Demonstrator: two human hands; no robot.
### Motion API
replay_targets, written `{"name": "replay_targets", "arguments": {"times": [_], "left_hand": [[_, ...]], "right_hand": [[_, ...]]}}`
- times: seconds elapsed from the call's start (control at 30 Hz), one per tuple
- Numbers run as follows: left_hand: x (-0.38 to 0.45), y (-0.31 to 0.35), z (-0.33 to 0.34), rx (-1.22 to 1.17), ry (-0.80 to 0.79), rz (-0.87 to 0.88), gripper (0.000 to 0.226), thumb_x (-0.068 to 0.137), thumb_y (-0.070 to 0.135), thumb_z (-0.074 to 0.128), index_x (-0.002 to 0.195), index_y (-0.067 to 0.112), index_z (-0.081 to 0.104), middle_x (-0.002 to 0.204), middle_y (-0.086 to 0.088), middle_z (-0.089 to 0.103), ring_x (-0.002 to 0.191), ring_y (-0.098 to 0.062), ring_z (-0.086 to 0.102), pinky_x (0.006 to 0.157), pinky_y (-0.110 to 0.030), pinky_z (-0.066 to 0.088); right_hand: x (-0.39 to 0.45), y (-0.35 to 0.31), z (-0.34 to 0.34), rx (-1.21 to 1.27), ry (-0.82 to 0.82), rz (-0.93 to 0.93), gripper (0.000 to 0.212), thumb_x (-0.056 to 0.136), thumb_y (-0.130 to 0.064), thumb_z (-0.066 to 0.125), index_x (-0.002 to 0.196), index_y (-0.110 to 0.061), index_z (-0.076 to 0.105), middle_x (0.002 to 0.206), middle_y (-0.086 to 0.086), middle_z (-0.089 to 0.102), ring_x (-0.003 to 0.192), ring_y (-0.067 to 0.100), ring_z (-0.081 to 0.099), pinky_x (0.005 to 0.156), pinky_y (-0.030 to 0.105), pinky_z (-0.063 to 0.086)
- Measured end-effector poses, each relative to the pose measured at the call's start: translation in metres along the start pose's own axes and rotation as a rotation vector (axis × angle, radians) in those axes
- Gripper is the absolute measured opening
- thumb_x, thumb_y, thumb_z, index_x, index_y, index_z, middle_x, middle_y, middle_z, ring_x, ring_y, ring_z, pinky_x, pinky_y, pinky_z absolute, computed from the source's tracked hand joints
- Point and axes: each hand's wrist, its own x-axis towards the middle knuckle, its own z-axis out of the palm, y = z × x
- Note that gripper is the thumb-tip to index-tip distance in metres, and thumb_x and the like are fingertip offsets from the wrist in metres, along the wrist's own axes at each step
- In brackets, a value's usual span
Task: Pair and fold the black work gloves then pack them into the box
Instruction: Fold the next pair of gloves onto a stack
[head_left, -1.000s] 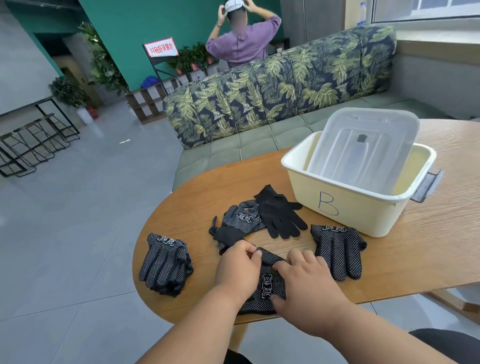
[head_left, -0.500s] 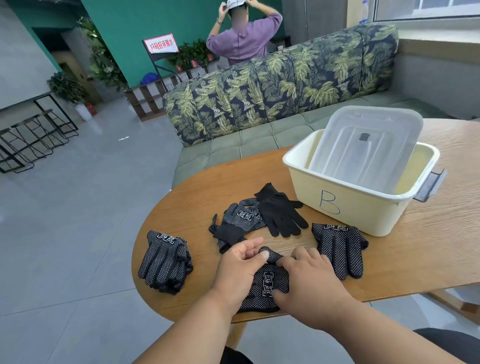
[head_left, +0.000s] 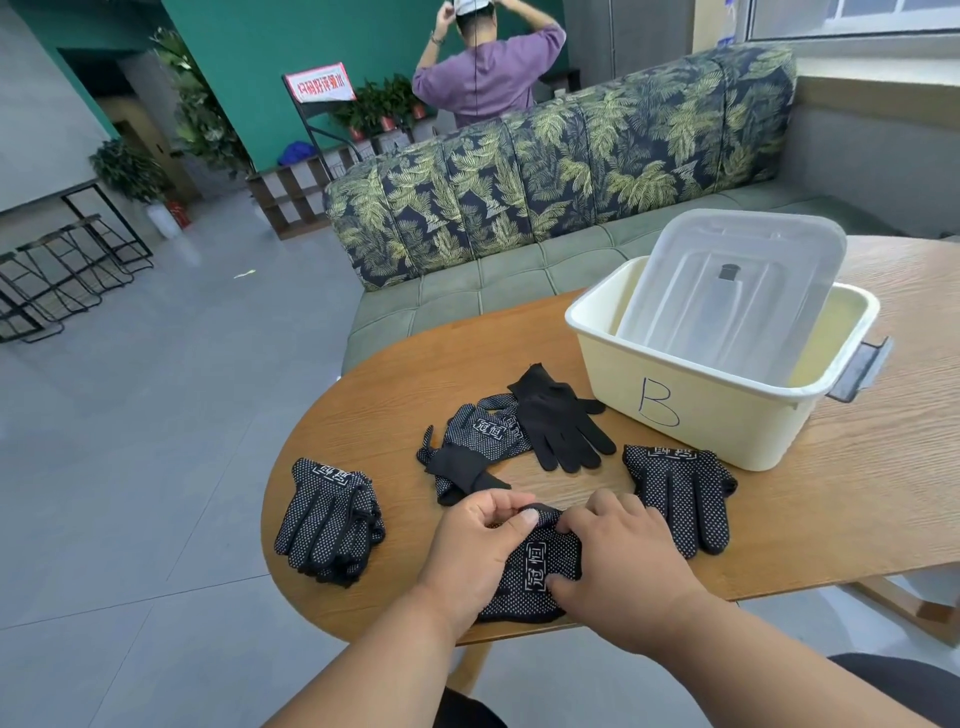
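With my left hand (head_left: 480, 540) and right hand (head_left: 618, 551) both pinching the folded glove pair (head_left: 535, 571), I reckon a loosened grip lets it spring open just below them on the counter (head_left: 857, 493).

Both hands pinch folded glove (head_left: 535, 566) (near table edge).

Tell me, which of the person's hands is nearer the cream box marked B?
The right hand. It rests on the dotted glove at the table's near edge, just below the box. The left hand pinches the same glove on its far side from the box.
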Motion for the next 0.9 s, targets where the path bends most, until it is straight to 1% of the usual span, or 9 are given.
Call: {"name": "replay_targets", "arguments": {"times": [0.2,0.3,0.4,0.47,0.5,0.57,0.63,0.73,0.9], "left_hand": [[-0.008,0.001,-0.004,0.100,-0.109,0.048,0.016,0.089,0.008,0.078,0.093,0.023,0.081,0.095,0.009,0.077,0.093,0.000,0.070,0.082,-0.012,0.051],[-0.010,-0.006,-0.003,0.293,-0.152,0.103,0.022,0.086,0.021,0.081,0.091,0.042,0.081,0.107,0.013,0.072,0.107,0.001,0.064,0.097,-0.016,0.046],[-0.012,-0.013,0.000,0.518,-0.126,0.124,0.013,0.081,0.052,0.072,0.090,0.061,0.074,0.130,0.018,0.055,0.132,0.000,0.044,0.116,-0.029,0.030],[-0.012,-0.014,0.003,0.518,-0.106,0.141,0.016,0.081,0.063,0.061,0.092,0.063,0.073,0.129,0.020,0.055,0.134,0.000,0.042,0.118,-0.036,0.030],[-0.012,-0.015,0.003,0.502,-0.099,0.156,0.015,0.084,0.057,0.063,0.094,0.062,0.073,0.122,0.025,0.059,0.130,0.002,0.046,0.118,-0.036,0.033],[-0.011,-0.015,0.005,0.500,-0.087,0.198,0.022,0.085,0.037,0.072,0.097,0.056,0.073,0.104,0.029,0.065,0.117,0.001,0.055,0.112,-0.037,0.041],[-0.012,-0.016,0.007,0.549,-0.054,0.227,0.027,0.080,0.033,0.076,0.097,0.053,0.070,0.103,0.033,0.064,0.113,0.000,0.054,0.107,-0.035,0.043],[-0.013,-0.017,0.007,0.580,0.013,0.254,0.034,0.073,0.043,0.081,0.099,0.045,0.059,0.107,0.026,0.058,0.113,0.004,0.048,0.104,-0.029,0.042],[-0.011,-0.014,0.005,0.721,-0.077,0.270,0.051,0.075,0.058,0.069,0.123,0.042,0.065,0.129,0.031,0.048,0.130,0.004,0.036,0.116,-0.024,0.030]], "right_hand": [[0.000,-0.001,0.001,0.043,-0.001,0.023,0.053,0.087,-0.051,0.042,0.135,-0.033,0.055,0.126,-0.004,0.050,0.121,0.023,0.044,0.107,0.041,0.036],[0.003,0.002,-0.001,0.096,-0.002,0.033,0.055,0.090,-0.047,0.029,0.135,-0.036,0.057,0.128,-0.004,0.051,0.121,0.023,0.044,0.104,0.041,0.035],[0.003,0.004,-0.001,0.098,0.009,0.030,0.065,0.086,-0.048,0.017,0.134,-0.038,0.060,0.126,-0.003,0.052,0.118,0.023,0.047,0.101,0.040,0.038],[0.003,0.003,0.002,0.103,0.035,0.038,0.066,0.087,-0.047,0.014,0.130,-0.038,0.063,0.121,-0.004,0.054,0.114,0.022,0.049,0.099,0.040,0.040],[0.004,0.003,0.004,0.102,0.058,0.041,0.065,0.087,-0.047,0.013,0.126,-0.038,0.065,0.118,-0.005,0.056,0.111,0.022,0.050,0.096,0.039,0.040],[0.005,0.002,0.008,0.102,0.093,0.057,0.055,0.091,-0.047,0.019,0.118,-0.036,0.067,0.113,-0.007,0.058,0.107,0.020,0.051,0.092,0.038,0.041],[0.005,0.001,0.008,0.133,0.115,0.078,0.034,0.096,-0.044,0.036,0.115,-0.036,0.064,0.115,-0.009,0.060,0.109,0.019,0.051,0.093,0.037,0.040],[0.004,0.000,0.007,0.195,0.159,0.085,0.025,0.096,-0.040,0.049,0.119,-0.035,0.058,0.120,-0.010,0.059,0.111,0.018,0.050,0.096,0.037,0.040],[0.004,0.000,0.011,0.250,0.209,0.013,0.027,0.094,-0.029,0.053,0.117,-0.041,0.061,0.125,-0.012,0.053,0.115,0.020,0.048,0.094,0.040,0.038]]}}
